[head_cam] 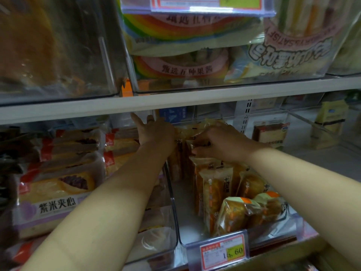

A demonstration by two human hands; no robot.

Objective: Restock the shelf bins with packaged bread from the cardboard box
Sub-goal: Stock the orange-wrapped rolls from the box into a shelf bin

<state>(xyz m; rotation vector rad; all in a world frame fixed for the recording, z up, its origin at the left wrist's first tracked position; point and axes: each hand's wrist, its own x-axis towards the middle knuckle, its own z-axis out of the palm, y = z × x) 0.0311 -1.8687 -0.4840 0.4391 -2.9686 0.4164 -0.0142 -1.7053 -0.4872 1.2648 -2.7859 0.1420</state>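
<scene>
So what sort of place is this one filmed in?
Most likely a grocery or convenience store aisle: clear shelf bins of packaged bread, with price tags clipped to their fronts.

Dim white metal shelving (pixel 195 98)

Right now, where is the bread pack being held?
Head view, just right of centre: the right hand pinches the bread pack at the back of the clear bin, beside the left hand, under the shelf.

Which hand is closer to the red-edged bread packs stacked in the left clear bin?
Left. The left hand is right beside the red-edged bread packs; the right hand is farther right, pinching a clear-wrapped golden bread pack.
</scene>
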